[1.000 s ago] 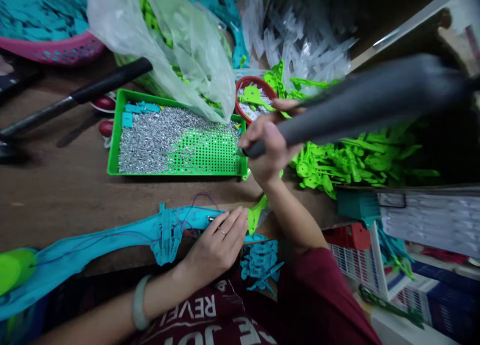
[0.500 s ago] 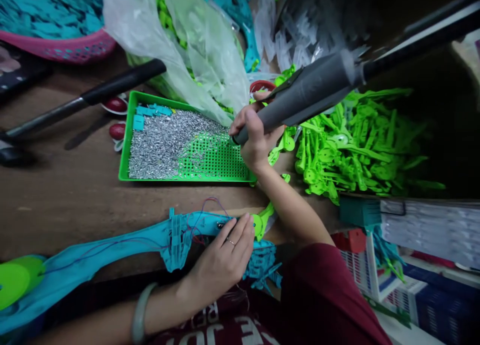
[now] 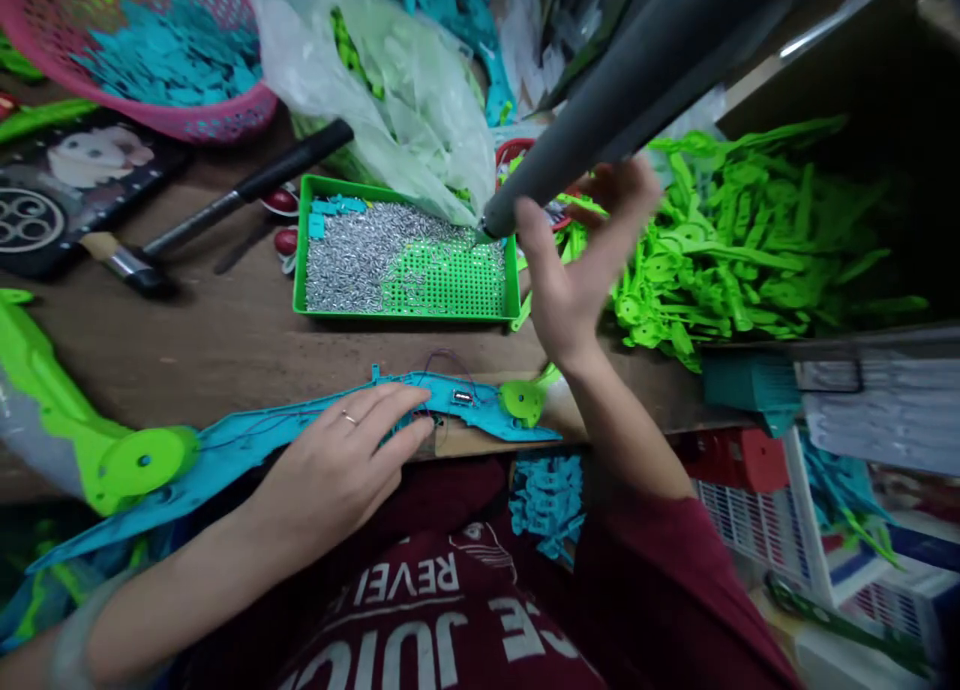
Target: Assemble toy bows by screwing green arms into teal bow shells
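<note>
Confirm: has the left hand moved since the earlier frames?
Yes: the left hand shifted leftward, its fingertips going from opposite the right end of the green tray to roughly opposite its middle.

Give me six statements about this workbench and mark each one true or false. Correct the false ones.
1. The left hand lies over a long blue plastic piece. True.
2. The left hand wears no ring. False: a ring is on one finger.
3. The right hand has its fingers spread next to a dark gray tool. True.
4. The green tray holds many small metal pieces. True.
5. A tool with a black handle lies inside the tray. False: that hammer lies on the table, left of the tray in the picture.
6. The upper left corner shows a white box. False: a pink basket of blue pieces is there.
</note>
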`<state>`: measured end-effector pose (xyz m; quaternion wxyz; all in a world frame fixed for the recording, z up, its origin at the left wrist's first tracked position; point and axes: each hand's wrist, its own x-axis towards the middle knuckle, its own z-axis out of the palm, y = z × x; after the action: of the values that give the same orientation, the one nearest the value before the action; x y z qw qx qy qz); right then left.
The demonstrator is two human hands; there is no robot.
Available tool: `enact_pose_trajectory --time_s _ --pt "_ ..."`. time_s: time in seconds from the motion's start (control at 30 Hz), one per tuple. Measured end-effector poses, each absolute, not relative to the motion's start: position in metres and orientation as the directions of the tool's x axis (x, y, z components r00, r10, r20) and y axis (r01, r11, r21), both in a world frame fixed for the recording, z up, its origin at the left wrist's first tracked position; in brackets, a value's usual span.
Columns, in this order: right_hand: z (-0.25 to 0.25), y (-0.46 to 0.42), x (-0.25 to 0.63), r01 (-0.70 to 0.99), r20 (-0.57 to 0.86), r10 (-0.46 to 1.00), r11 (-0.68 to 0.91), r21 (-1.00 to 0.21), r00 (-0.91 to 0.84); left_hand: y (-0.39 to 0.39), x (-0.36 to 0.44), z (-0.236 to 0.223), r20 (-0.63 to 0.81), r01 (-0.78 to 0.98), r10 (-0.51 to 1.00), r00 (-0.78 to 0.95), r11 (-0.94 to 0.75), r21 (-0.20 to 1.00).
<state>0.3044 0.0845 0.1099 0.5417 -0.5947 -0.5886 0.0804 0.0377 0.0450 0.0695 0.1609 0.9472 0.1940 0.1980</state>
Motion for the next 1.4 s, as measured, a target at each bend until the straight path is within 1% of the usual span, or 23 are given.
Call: enact_pose_trajectory --time_s 0.03,0.07,0.1,0.13,0.17,0.23,0.27,0.3,0.33,0.37,0.4,0.47,0.5,0.57,0.67,0.73,0.77,0.83,0.9,0.97,1.03,1.23,1.4 --pt "0.113 0.059 0.299 0.733 0.694 0.659 0.313 -0.604 0.29 0.044 0.042 0.065 0.314 0.315 0.436 0.844 -0.875 0.368" --pt "0.113 0.034 0.292 0.816 0.752 0.643 0.351 -0.46 0.147 0.043 0.045 0.061 0.307 0.331 0.449 0.839 -0.869 0.367" --pt "0.108 0.01 0.285 0.858 0.715 0.695 0.407 -0.314 -0.068 0.043 0.049 0.057 0.294 0.345 0.464 0.836 -0.86 0.376" --pt "0.101 -0.01 0.277 0.869 0.602 0.753 0.457 -0.188 -0.266 0.044 0.051 0.053 0.276 0.356 0.475 0.836 -0.851 0.388" --pt "0.092 -0.025 0.27 0.875 0.451 0.804 0.475 -0.094 -0.388 0.045 0.054 0.049 0.265 0.36 0.481 0.836 -0.844 0.398" --pt "0.072 -0.043 0.256 0.884 0.243 0.857 0.468 0.004 -0.455 0.046 0.056 0.044 0.271 0.361 0.489 0.829 -0.838 0.409" --pt "0.064 -0.045 0.25 0.893 0.201 0.874 0.45 0.013 -0.443 0.046 0.057 0.042 0.287 0.357 0.495 0.82 -0.835 0.419" --pt "0.058 -0.045 0.246 0.9 0.197 0.884 0.435 -0.011 -0.425 0.045 0.057 0.042 0.309 0.348 0.505 0.806 -0.826 0.443" --pt "0.054 -0.043 0.244 0.901 0.215 0.889 0.427 -0.071 -0.405 0.045 0.056 0.043 0.329 0.337 0.521 0.787 -0.811 0.479" --pt "0.053 -0.04 0.244 0.891 0.252 0.892 0.422 -0.17 -0.375 0.043 0.055 0.045 0.346 0.323 0.543 0.765 -0.789 0.523" --pt "0.054 -0.037 0.244 0.86 0.294 0.897 0.414 -0.3 -0.329 0.042 0.054 0.047 0.357 0.305 0.564 0.745 -0.763 0.57" --pt "0.059 -0.031 0.247 0.713 0.335 0.917 0.383 -0.587 -0.217 0.039 0.051 0.051 0.368 0.262 0.602 0.709 -0.708 0.656" --pt "0.062 -0.029 0.248 0.612 0.316 0.933 0.352 -0.708 -0.17 0.038 0.05 0.052 0.371 0.242 0.617 0.694 -0.685 0.688" --pt "0.066 -0.023 0.249 0.43 0.223 0.97 0.244 -0.869 -0.101 0.036 0.05 0.053 0.381 0.221 0.647 0.66 -0.653 0.725" --pt "0.065 -0.015 0.245 0.203 0.066 0.998 0.066 -0.977 -0.008 0.035 0.053 0.05 0.387 0.243 0.707 0.591 -0.614 0.751" --pt "0.063 -0.009 0.241 0.014 -0.081 0.997 -0.082 -0.997 0.011 0.036 0.056 0.047 0.383 0.265 0.749 0.541 -0.583 0.768" --pt "0.062 -0.007 0.238 -0.09 -0.166 0.986 -0.166 -0.982 -0.009 0.036 0.057 0.046 0.388 0.273 0.763 0.517 -0.577 0.77" --pt "0.063 -0.005 0.235 -0.273 -0.31 0.947 -0.32 -0.907 -0.08 0.037 0.058 0.043 0.419 0.277 0.763 0.492 -0.593 0.756" --pt "0.067 -0.004 0.234 -0.379 -0.386 0.913 -0.405 -0.832 -0.131 0.038 0.057 0.041 0.468 0.263 0.726 0.504 -0.646 0.717" --pt "0.072 -0.004 0.235 -0.412 -0.422 0.897 -0.438 -0.799 -0.134 0.037 0.055 0.038 0.511 0.237 0.675 0.532 -0.698 0.675" --pt "0.074 -0.003 0.236 -0.405 -0.435 0.891 -0.449 -0.796 -0.132 0.036 0.054 0.036 0.537 0.215 0.648 0.54 -0.723 0.656" --pt "0.066 -0.001 0.239 -0.37 -0.389 0.904 -0.428 -0.824 -0.178 0.036 0.057 0.036 0.493 0.213 0.698 0.52 -0.665 0.716" --pt "0.06 -0.001 0.24 -0.377 -0.341 0.934 -0.356 -0.855 -0.108 0.037 0.056 0.039 0.491 0.187 0.63 0.602 -0.709 0.68"
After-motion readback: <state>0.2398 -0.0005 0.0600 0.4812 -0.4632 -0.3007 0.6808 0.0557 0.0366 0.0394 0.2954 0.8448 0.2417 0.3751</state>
